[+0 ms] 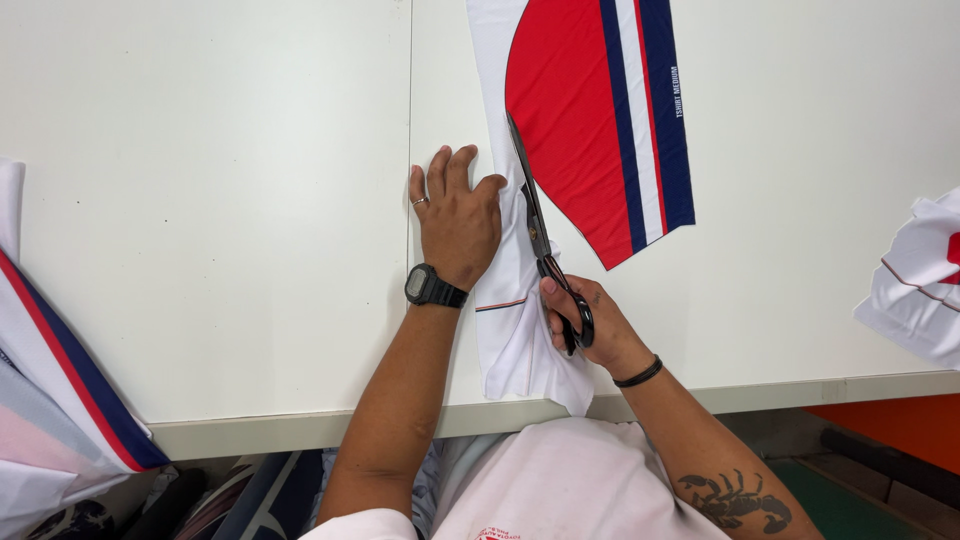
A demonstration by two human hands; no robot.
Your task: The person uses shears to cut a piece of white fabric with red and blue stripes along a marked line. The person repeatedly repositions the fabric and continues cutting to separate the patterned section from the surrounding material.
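A printed fabric piece (590, 130), red with navy and white stripes and a white margin, lies on the white table (220, 200) and hangs over the near edge. My left hand (456, 212) presses flat on the white margin and the table, just left of the blades. It wears a ring and a black wristwatch. My right hand (585, 320) grips the handles of black scissors (535, 215). The blades point away from me along the left curved edge of the red area.
Striped red, navy and white fabric (60, 390) drapes over the table's left edge. More white fabric pieces (915, 280) lie at the right edge. A seam (410, 100) runs down the tabletop. Orange and green floor shows at bottom right.
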